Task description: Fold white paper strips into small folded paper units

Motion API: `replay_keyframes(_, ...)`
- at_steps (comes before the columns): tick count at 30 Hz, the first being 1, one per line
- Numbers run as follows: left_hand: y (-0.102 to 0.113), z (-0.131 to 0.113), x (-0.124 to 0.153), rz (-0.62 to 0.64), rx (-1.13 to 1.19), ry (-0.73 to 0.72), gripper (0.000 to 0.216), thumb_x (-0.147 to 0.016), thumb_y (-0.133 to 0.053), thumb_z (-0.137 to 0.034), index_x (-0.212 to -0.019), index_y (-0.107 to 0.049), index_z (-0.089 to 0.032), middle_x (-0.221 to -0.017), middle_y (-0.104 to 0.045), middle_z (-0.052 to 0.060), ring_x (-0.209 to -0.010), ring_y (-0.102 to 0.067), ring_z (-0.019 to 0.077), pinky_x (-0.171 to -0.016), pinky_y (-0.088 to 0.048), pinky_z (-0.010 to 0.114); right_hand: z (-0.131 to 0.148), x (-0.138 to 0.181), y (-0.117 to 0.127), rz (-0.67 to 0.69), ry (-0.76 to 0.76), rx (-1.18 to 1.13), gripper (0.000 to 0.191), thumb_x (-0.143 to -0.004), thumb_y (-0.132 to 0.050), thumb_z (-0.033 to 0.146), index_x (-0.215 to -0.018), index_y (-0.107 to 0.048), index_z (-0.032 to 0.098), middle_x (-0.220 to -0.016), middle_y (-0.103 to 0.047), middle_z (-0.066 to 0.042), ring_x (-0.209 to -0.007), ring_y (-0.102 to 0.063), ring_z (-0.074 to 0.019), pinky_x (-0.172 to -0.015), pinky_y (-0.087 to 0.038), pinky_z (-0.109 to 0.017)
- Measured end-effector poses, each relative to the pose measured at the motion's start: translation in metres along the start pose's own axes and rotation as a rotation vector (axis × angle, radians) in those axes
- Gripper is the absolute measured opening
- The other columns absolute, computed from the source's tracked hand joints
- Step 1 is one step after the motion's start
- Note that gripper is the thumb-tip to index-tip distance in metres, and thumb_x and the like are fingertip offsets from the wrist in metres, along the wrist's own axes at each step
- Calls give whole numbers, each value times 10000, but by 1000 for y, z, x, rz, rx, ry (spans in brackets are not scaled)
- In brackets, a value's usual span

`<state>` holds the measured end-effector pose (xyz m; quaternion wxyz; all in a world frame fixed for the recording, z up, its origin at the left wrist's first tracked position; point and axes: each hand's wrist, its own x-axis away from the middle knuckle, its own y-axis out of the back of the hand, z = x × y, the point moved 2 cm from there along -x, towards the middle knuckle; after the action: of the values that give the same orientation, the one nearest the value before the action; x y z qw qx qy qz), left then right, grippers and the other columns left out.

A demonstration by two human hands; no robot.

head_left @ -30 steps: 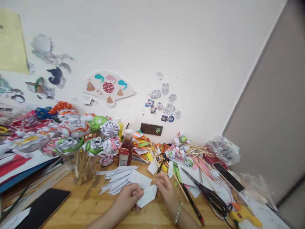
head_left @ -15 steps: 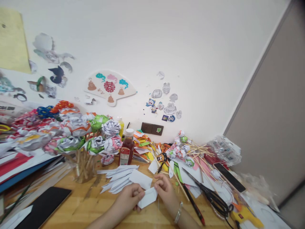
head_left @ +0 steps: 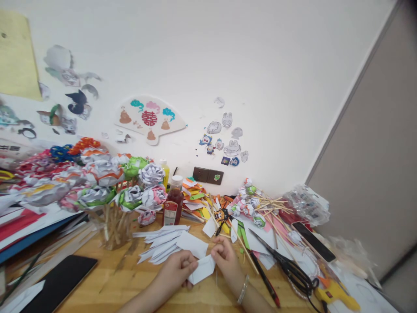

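White paper (head_left: 202,271) held over a table (head_left: 110,280)
It is pinched by the left hand (head_left: 178,267); its corner is apparently gripped by the right hand (head_left: 227,259).

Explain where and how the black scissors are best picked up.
I'd grip the scissors by the handle loops, probably with the right hand, coming from the near side: the loops lie towards the person, while the blades point away.

Bare left hand (head_left: 180,268) pinched, thumb against curled fingers; bare right hand (head_left: 226,257) near it, fingers bent. Both bare forearms (head_left: 150,292) angled inward.
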<state>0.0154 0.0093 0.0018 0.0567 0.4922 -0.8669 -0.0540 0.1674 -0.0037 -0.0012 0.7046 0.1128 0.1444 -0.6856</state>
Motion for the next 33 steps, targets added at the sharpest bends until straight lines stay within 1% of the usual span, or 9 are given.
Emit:
replay_keyframes(4, 0, 1, 0, 10, -13, -19, 337, -646, -469, -485, -593, -466, -152, -430, -479, -60, -368, -487, 95, -374, -306, 176, -1, 3, -3, 95, -55, 20, 206, -688, -544, 250, -852, -431, 198, -552, -425, 63, -480, -399, -93, -464, -301, -196)
replay_keyframes(10, -1, 2, 1, 17, -68, -12, 310, -646, -478, -460, -596, -469, -154, -462, -469, -58, -398, -486, 103, -393, -329, 186, 0, 6, -4, 124, -100, 55, 188, -684, -541, 230, -846, -450, 207, -547, -414, 70, -451, -397, -81, -443, -307, -183)
replay_keyframes(12, -1, 1, 1, -4, -111, -23, 291, -637, -493, -437, -581, -475, -152, -474, -462, -55, -426, -472, 104, -408, -337, 189, 2, 7, -5, 150, -96, 68, 220, -684, -542, 227, -882, -447, 210, -561, -433, 65, -461, -404, -81, -443, -310, -181)
replay_keyframes(15, -1, -3, 2, -39, -240, -96, 253, -639, -505, -382, -564, -512, -140, -489, -464, -46, -474, -441, 99, -436, -317, 177, 4, 8, -8, 203, -87, 134, 249, -682, -543, 214, -914, -453, 211, -581, -473, 54, -482, -416, -84, -449, -313, -181)
replay_keyframes(19, -1, -6, 3, -28, -332, -133, 228, -661, -488, -338, -577, -550, -136, -500, -482, -40, -487, -420, 94, -457, -300, 171, 5, 11, -10, 220, -58, 245, 213, -687, -529, 212, -894, -481, 208, -568, -499, 48, -489, -433, -94, -468, -330, -194)
replay_keyframes(22, -1, -7, 4, -18, -362, -183, 233, -677, -478, -332, -573, -553, -137, -515, -504, -32, -510, -423, 101, -482, -304, 173, 9, 13, -11, 212, -27, 303, 176, -695, -513, 206, -870, -495, 206, -562, -498, 48, -498, -441, -100, -479, -333, -198)
replay_keyframes(25, -2, -10, 6, 3, -361, -239, 251, -687, -472, -347, -578, -557, -138, -543, -529, -22, -545, -434, 111, -515, -314, 177, 12, 14, -13, 242, 7, 327, 207, -708, -495, 192, -913, -478, 208, -596, -510, 39, -535, -462, -109, -500, -342, -202)
replay_keyframes(28, -4, -10, 7, 20, -367, -236, 262, -687, -470, -363, -582, -563, -141, -568, -542, -18, -571, -445, 120, -534, -322, 180, 14, 15, -15, 282, 39, 361, 213, -716, -486, 175, -925, -469, 205, -600, -521, 32, -569, -485, -121, -530, -352, -212)
replay_keyframes(33, -4, -9, 6, 46, -364, -217, 268, -684, -472, -372, -574, -552, -141, -554, -525, -28, -564, -441, 115, -534, -326, 183, 14, 16, -15, 288, 43, 330, 113, -735, -464, 202, -847, -465, 212, -596, -496, 35, -556, -466, -121, -522, -347, -215)
